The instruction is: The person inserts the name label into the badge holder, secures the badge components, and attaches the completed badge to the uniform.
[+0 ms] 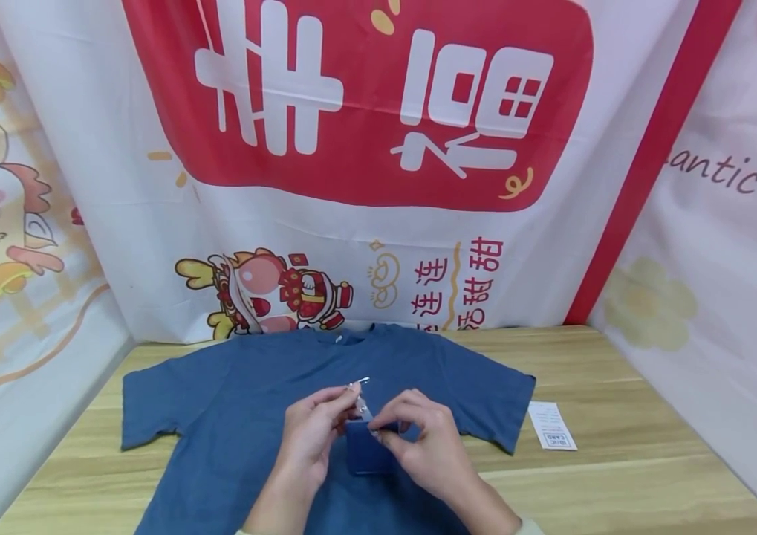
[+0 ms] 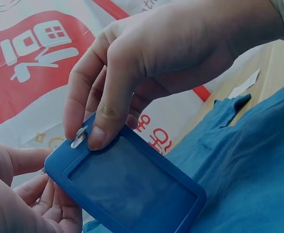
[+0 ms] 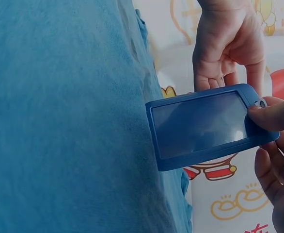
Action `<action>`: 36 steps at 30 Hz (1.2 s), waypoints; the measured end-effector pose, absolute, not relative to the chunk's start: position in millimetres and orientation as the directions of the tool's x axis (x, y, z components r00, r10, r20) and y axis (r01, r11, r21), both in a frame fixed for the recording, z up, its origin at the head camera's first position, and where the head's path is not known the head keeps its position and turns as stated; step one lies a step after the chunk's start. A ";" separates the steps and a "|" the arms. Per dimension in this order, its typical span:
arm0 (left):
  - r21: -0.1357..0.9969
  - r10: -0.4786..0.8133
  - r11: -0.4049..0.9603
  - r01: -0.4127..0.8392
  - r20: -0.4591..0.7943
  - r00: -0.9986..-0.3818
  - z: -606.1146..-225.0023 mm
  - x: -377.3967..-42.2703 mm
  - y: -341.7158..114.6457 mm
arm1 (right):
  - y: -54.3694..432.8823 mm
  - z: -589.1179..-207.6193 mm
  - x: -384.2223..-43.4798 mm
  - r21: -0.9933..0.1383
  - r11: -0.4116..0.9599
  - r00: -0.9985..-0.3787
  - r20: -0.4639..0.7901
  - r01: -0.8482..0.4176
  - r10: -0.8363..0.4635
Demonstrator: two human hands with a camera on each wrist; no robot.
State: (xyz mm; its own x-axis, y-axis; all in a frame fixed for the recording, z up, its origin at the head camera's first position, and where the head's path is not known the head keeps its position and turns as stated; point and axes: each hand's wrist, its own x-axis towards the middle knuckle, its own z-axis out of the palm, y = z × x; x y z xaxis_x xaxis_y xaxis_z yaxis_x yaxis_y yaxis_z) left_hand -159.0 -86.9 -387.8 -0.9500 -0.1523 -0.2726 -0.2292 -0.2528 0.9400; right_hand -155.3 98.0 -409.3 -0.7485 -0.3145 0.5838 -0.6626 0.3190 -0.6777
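A blue badge holder (image 1: pixel 366 455) with a clear window hangs upright between the hands, above a blue T-shirt (image 1: pixel 251 405). My left hand (image 1: pixel 311 431) pinches a small metal badge clip (image 1: pixel 362 381) with a clear strap, just over the holder's top edge. At that top edge my right hand (image 1: pixel 428 438) pinches the holder by its slot. In the left wrist view, the right thumb (image 2: pixel 98 138) presses beside a shiny metal snap (image 2: pixel 78 140) at the slot. The right wrist view shows the holder's window (image 3: pixel 200 125) from the front; the clip is hidden there.
The T-shirt lies spread on a wooden table (image 1: pixel 619 475), collar away from me. A white printed card (image 1: pixel 552 426) lies to the right of its sleeve. Printed cloth hangings (image 1: pixel 365 223) stand at the back and both sides.
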 end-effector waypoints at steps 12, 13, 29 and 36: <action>0.956 -0.263 -0.246 -0.160 -0.225 -0.938 -396.5 -161.8 -88.0 | 99.5 -405.8 -152.0 -0.789 0.276 -0.825 0.459 -0.549 -0.329; 0.959 -0.255 -0.227 -0.168 -0.225 -0.940 -396.2 -161.9 -88.0 | 99.8 -405.5 -152.5 -0.798 0.273 -0.833 0.449 -0.537 -0.324; 0.965 -0.183 0.102 -0.240 -0.219 -0.958 -404.6 -162.1 -100.1 | 107.5 -387.6 -152.1 -0.910 0.274 -0.945 0.268 -0.312 -0.187; 0.897 -0.066 0.376 -0.233 -0.225 -0.972 -415.6 -162.9 -101.4 | 111.7 -383.6 -153.5 -0.928 0.250 -0.957 0.241 -0.275 -0.159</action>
State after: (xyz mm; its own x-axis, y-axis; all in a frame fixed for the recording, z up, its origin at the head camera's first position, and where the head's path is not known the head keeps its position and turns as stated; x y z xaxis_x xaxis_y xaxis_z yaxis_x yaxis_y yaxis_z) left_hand -162.9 -101.4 -415.6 -0.9721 -0.0656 -0.2253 -0.2332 0.3764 0.8966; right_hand -153.5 111.7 -383.6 -0.9574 -0.1587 0.2413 -0.2754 0.2499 -0.9283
